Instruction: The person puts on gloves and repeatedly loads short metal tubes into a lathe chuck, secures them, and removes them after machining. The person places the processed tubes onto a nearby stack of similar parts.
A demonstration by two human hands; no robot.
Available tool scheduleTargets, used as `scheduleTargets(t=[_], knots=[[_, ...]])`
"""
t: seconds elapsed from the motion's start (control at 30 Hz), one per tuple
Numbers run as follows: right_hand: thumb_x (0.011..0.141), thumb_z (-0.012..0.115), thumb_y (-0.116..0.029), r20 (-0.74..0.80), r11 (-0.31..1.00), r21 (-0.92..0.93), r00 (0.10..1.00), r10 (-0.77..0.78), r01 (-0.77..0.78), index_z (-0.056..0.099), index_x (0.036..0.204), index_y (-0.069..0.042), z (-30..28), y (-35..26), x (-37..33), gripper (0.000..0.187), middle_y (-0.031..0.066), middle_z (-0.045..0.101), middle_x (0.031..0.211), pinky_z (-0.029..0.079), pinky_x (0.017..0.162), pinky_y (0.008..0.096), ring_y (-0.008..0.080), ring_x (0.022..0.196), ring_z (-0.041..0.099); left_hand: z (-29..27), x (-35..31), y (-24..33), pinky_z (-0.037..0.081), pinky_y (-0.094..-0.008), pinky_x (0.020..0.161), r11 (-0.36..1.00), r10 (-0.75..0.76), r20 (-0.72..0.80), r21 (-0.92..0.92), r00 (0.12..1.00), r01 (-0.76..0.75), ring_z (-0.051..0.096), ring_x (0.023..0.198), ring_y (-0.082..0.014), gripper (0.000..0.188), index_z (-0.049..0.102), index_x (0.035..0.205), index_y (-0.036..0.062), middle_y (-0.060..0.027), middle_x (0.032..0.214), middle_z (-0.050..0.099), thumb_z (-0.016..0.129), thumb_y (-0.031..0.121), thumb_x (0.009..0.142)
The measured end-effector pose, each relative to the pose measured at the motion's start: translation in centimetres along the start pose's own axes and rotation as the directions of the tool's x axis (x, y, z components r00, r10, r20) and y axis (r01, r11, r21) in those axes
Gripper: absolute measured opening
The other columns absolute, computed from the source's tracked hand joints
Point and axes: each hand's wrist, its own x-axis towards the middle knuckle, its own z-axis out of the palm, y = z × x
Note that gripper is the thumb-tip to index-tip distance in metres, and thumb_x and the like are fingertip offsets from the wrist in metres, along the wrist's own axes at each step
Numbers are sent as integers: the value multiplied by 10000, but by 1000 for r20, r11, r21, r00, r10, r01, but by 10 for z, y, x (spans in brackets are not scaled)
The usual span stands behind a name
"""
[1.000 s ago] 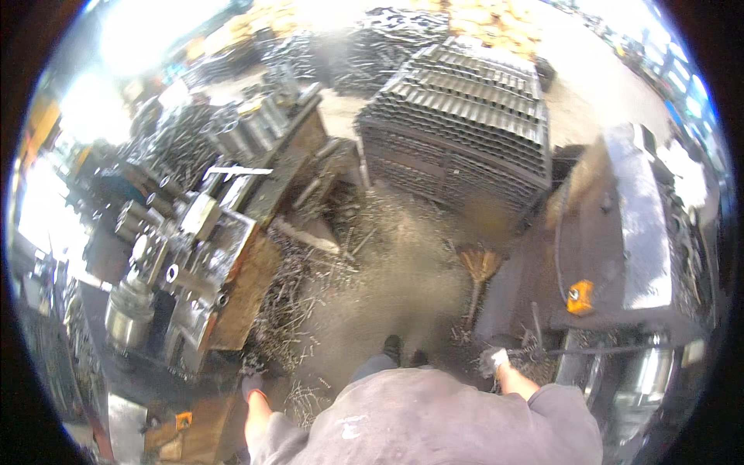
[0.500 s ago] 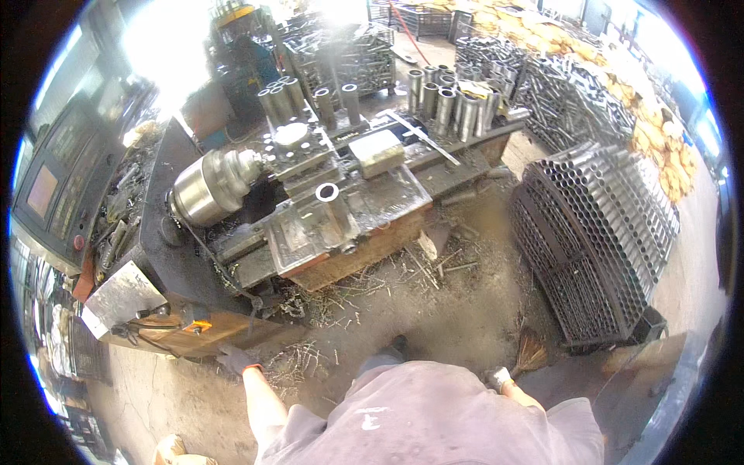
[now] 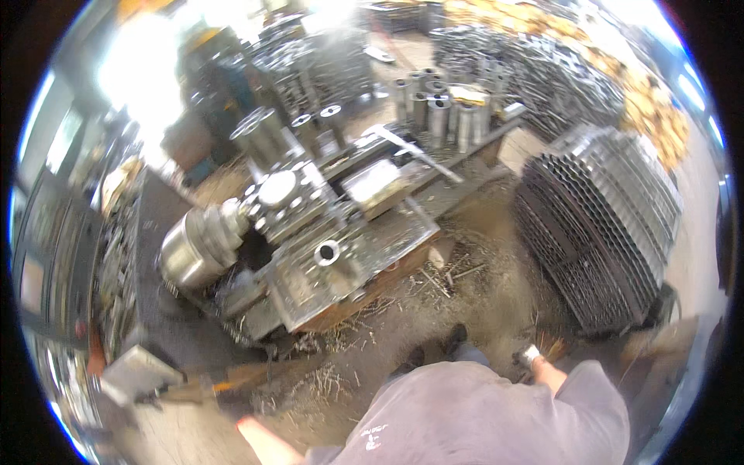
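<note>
- Workshop floor (image 3: pixel 488 298), centre to lower centre, carries metal shavings (image 3: pixel 333 380); tube stack (image 3: pixel 593 232) stands at right.
- Lathe (image 3: pixel 306 302) fills centre-left, above the left hand (image 3: pixel 232 404); long axis rises from chuck (image 3: pixel 190 248), left, toward upper right.
- Left hand, lower left, blurred, is nearer the lathe; contact, finger opening and hold cannot be told.
- Right hand (image 3: pixel 528 355), lower right, is apart from the lathe; opening and hold unclear.

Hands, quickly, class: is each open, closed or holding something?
Left hand: dark and blurred; cannot be told.
Right hand: too small and blurred to tell.
</note>
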Motion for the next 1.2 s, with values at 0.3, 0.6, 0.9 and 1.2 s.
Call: scheduleTargets(t=[0.3, 0.6, 0.9, 1.2], knots=[[973, 557, -294, -442, 645, 544, 470, 764, -537, 755, 953, -94, -94, 190, 44, 281, 174, 750, 997, 549, 833, 481, 372, 944, 698, 24, -58, 364, 559, -368, 964, 857, 284, 174, -487, 943, -168, 703, 1093, -242, 472, 650, 1353, 15, -149, 1257, 715, 660, 348, 1019], [930, 658, -380, -305, 169, 899, -302, 903, -404, 541, 1488, -68, -341, 550, -114, 649, 217, 761, 1171, 608, 936, 420, 344, 1025, 763, 5, -198, 713, 575, -369, 884, 594, 801, 549, -672, 241, -443, 729, 955, -226, 424, 693, 1254, 4, -136, 1119, 750, 670, 345, 1003], [899, 703, -508, -49, -119, 792, -257, 965, -599, 386, 1621, -125, -337, 876, -107, 876, 265, 554, 1490, 570, 1016, 495, 413, 1248, 663, -195, -292, 1004, 575, -368, 844, 523, 845, 506, -850, 171, -66, 749, 908, -216, 428, 737, 1206, 45, -136, 1000, 782, 691, 408, 984], [863, 754, -312, -63, -32, 717, -111, 992, -697, 608, 1388, -92, -334, 931, -107, 589, 281, 697, 1246, 591, 967, 499, 430, 1148, 711, -235, -309, 1055, 530, -458, 1013, 564, 724, 689, -569, 27, -598, 706, 1171, -357, 507, 718, 1289, 80, -166, 1309, 730, 595, 496, 1027]])
